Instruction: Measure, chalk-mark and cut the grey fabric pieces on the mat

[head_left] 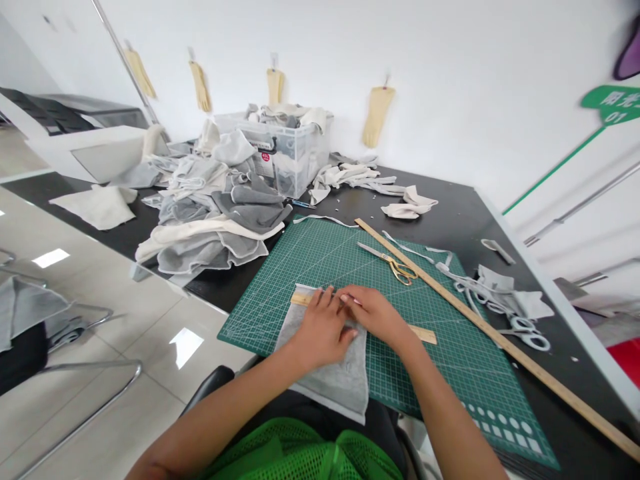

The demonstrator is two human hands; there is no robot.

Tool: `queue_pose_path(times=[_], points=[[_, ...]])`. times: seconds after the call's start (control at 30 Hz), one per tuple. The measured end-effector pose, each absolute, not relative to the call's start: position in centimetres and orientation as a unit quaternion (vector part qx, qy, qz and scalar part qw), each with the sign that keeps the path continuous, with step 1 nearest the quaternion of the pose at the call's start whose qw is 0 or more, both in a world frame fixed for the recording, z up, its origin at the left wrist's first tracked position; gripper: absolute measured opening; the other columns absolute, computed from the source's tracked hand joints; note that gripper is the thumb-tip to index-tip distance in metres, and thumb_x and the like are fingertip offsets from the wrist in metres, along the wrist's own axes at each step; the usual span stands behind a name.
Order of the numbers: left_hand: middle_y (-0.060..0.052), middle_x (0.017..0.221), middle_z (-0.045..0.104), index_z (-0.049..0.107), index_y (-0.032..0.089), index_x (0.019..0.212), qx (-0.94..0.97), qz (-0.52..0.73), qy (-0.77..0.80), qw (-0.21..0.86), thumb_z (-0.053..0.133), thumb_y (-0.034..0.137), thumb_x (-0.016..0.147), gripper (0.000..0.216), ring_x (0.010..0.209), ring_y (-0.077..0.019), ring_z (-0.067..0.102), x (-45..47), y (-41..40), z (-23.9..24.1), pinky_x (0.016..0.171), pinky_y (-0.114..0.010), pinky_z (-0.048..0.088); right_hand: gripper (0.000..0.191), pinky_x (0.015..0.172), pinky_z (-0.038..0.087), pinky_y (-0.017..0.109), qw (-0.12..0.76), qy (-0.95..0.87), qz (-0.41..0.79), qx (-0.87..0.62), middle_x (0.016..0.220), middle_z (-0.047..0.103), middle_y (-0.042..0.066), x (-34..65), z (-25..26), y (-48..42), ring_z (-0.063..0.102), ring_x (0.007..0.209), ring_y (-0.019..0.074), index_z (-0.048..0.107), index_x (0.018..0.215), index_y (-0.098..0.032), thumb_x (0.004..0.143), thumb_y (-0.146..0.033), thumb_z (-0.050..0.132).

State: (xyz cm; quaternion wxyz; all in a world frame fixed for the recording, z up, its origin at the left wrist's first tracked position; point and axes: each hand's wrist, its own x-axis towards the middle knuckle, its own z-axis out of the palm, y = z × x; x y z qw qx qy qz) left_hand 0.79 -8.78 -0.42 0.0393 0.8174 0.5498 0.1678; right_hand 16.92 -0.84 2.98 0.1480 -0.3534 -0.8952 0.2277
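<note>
A piece of grey cloth lies on the green cutting mat and hangs over the table's front edge. Across its upper part runs a short wooden ruler, whose right end sticks out past the cloth. My left hand rests on ruler and cloth, fingers stretched forward and pressing down. Close beside it, my right hand is closed in a pinch around a thin pen, mostly hidden by the fingers. The pen's tip is hidden too.
Gold-handled scissors and a long wooden ruler lie to the right, near white-handled scissors and cloth scraps. Grey and cream cloths are heaped at left before a clear plastic bin. A chair stands at left.
</note>
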Motion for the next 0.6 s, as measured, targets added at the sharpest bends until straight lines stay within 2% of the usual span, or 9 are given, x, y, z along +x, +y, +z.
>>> queue_pose_path(times=[0.1, 0.23, 0.5, 0.6], points=[[-0.016, 0.151, 0.046, 0.042, 0.013, 0.149, 0.819, 0.165, 0.548, 0.045, 0.045, 0.053, 0.096, 0.065, 0.149, -0.0366, 0.025, 0.7, -8.7, -1.0, 0.122, -0.059, 0.012, 0.025, 0.076, 0.04, 0.025, 0.14, -0.895, 0.183, -0.382, 0.091, 0.067, 0.002, 15.9, 2.2, -1.2, 0.061, 0.084, 0.0157, 0.059, 0.096, -0.021, 0.105, -0.027, 0.036], [-0.017, 0.155, 0.042, 0.037, 0.014, 0.152, 0.816, 0.166, 0.551, 0.05, 0.041, 0.059, 0.097, 0.071, 0.152, -0.0368, 0.02, 0.7, -8.8, -1.1, 0.122, -0.062, 0.008, 0.024, 0.073, 0.037, 0.026, 0.115, -0.891, 0.121, -0.422, 0.091, 0.067, 0.002, 15.7, 1.4, -1.2, 0.061, 0.081, 0.0161, 0.058, 0.098, -0.021, 0.105, -0.026, 0.036], [-0.019, 0.161, 0.031, 0.032, 0.018, 0.155, 0.839, 0.121, 0.526, 0.071, 0.039, 0.076, 0.089, 0.088, 0.151, -0.0445, 0.016, -0.8, -7.7, -0.9, 0.118, -0.068, 0.012, 0.023, 0.076, 0.035, 0.029, 0.077, -0.891, 0.067, -0.443, 0.091, 0.07, 0.003, 15.8, 1.3, -1.0, 0.063, 0.084, 0.0179, 0.06, 0.094, -0.021, 0.104, -0.022, 0.039], [-0.019, 0.16, 0.032, 0.034, 0.019, 0.154, 0.85, 0.109, 0.51, 0.08, 0.04, 0.08, 0.086, 0.092, 0.15, -0.0443, 0.018, -1.6, -7.0, -0.6, 0.118, -0.067, 0.013, 0.021, 0.075, 0.034, 0.03, 0.072, -0.886, 0.055, -0.455, 0.092, 0.071, 0.004, 15.6, 1.3, -1.0, 0.064, 0.084, 0.0192, 0.06, 0.095, -0.021, 0.103, -0.021, 0.04]])
